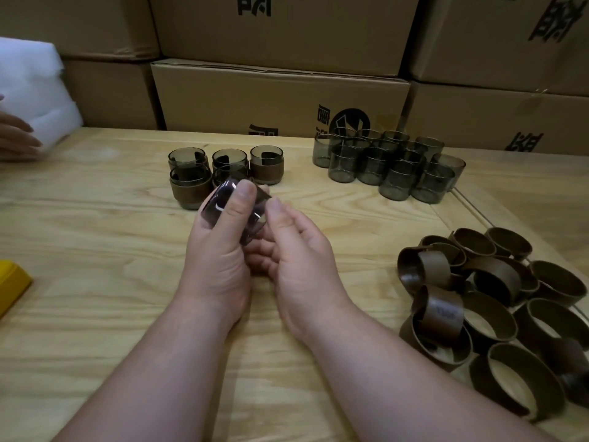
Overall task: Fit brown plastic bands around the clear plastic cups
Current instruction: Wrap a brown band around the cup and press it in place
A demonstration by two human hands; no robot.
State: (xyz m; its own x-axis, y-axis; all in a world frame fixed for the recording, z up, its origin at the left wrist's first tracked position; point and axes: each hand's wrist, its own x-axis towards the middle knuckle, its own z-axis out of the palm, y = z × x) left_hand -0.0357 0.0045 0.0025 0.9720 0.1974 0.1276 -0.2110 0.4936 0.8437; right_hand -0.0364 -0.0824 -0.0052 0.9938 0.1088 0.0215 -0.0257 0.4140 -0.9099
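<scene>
My left hand (220, 250) grips a bare clear smoky cup (237, 215), tilted on its side above the middle of the wooden table (111, 250). My right hand (296, 250) is beside it, thumb raised by the cup's rim, fingers curled under the cup; whether they grip it I cannot tell. Several cups with brown bands (223, 169) stand just behind my hands. A cluster of bare clear cups (389, 165) stands at the back right. A heap of loose brown bands (497, 314) lies at the right.
Stacked cardboard boxes (280, 97) wall off the back of the table. White foam sheets (32, 81) sit at the far left, with another person's hand (16, 138) on them. A yellow object (12, 282) lies at the left edge.
</scene>
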